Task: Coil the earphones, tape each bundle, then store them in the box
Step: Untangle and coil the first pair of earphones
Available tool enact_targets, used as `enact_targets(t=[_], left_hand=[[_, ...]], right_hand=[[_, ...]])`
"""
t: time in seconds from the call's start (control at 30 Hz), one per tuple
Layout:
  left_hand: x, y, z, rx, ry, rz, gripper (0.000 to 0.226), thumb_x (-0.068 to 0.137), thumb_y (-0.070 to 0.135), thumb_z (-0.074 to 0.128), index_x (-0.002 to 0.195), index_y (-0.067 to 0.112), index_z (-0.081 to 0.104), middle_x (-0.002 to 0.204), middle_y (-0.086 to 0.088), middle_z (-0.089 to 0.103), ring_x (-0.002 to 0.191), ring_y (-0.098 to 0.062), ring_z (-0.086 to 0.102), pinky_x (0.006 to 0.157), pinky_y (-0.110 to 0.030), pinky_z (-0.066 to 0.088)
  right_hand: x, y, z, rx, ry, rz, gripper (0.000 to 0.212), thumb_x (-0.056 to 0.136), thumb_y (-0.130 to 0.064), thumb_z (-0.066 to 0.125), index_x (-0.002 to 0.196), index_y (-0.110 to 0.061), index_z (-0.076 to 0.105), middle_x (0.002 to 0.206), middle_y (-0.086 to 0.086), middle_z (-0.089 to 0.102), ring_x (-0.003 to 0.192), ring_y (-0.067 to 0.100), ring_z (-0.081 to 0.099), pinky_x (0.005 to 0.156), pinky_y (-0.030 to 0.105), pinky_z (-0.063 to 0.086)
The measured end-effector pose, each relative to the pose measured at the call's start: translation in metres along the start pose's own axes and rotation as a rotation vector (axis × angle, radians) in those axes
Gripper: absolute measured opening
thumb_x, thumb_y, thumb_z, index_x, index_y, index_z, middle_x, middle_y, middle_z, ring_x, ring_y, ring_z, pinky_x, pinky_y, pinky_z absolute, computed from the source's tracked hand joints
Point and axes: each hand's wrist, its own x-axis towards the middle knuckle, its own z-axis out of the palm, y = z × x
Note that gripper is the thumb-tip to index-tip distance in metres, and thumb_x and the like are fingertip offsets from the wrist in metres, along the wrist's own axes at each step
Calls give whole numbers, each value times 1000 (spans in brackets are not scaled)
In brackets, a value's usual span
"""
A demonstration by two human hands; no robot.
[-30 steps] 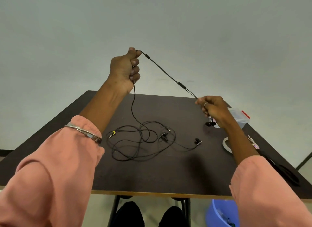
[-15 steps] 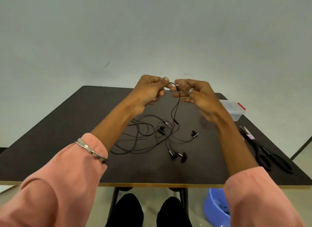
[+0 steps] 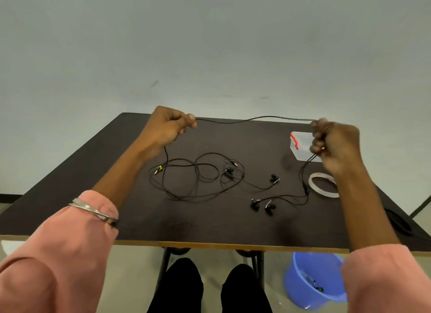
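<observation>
Head view: earphone cable (image 3: 254, 119) stretched between both hands.

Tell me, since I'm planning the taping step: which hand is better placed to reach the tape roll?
Right hand, probably: it hovers just above the tape roll; the left hand is across the table.

Legible markings: none were recorded. No text, label, brand, number or sign could be read on the clear box (image 3: 300, 147), the tape roll (image 3: 323, 185), the earphones (image 3: 200, 175) or the desk (image 3: 210, 226).
</observation>
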Motion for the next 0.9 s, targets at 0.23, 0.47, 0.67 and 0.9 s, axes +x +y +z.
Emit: enact_targets(t=[0.23,0.47,0.67,0.9], left_hand=[[-8,24,24,-76,-93,86,22,91,29,64,77,15,74,63,-3,60,42,-4,35,39,-14,29],[-12,52,46,-1,-212,215,24,90,30,65,81,11,75,49,1,48,40,-2,36,43,-9,31],[-9,12,28,69,-126,158,22,91,30,63,82,14,76,48,7,52,44,1,42,51,-9,36],[5,-37,0,223,149,165,20,90,30,65,85,14,76,54,16,56,49,3,50,59,-19,40]], right_hand=[[-39,1,33,-805,-342,-296,55,83,-39,69,129,-12,56,135,5,56,128,22,48,107,40,38],[-71,-21,78,-565,-661,-522,16,90,-22,64,94,-9,73,67,3,67,58,4,62,65,24,52],[-40,-13,44,-341,-316,-459,20,95,-11,54,86,-7,72,49,-19,56,45,-1,44,42,8,32],[-9,2,-14,-29,240,-202,31,89,-13,51,64,-22,67,82,8,65,53,10,43,42,24,26]])
